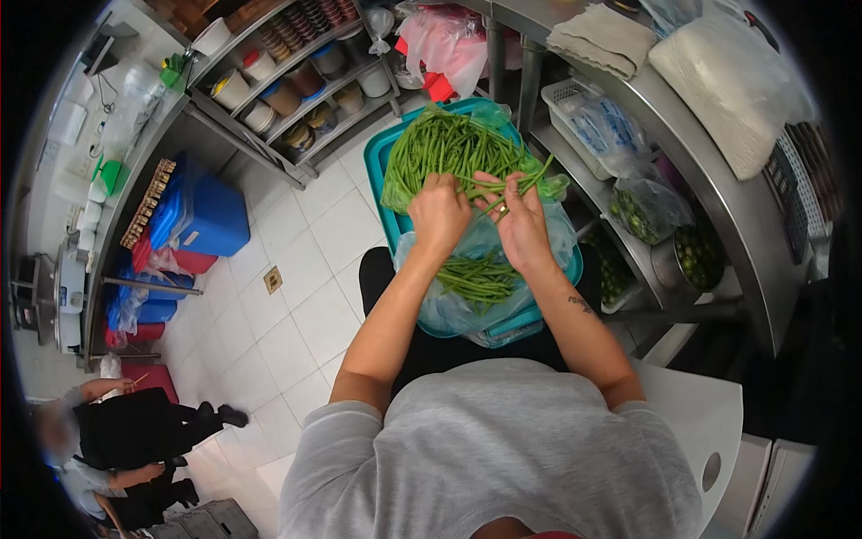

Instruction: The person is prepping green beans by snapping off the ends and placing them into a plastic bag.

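My right hand (520, 226) is palm up and holds a few long green beans (539, 176) across its fingers. Close beside it, my left hand (441, 214) has its fingers curled by the other ends of those beans; its fingertips are hidden, so I cannot tell what they grip. Beneath and beyond both hands, a large heap of green beans (454, 141) lies on a green plastic bag. Nearer my body, a smaller pile of beans (477, 279) rests on a clear plastic bag (431, 310). Both bags are on a teal plastic tray (372, 168), its near end over my lap.
A steel counter (707, 128) curves along the right, with a white basket (572, 135) and bagged green produce (636, 212) beneath. Shelves with tubs (279, 98) stand ahead left. A blue bin (209, 209) sits left on the tiled floor (310, 269). Other people (121, 431) are at lower left.
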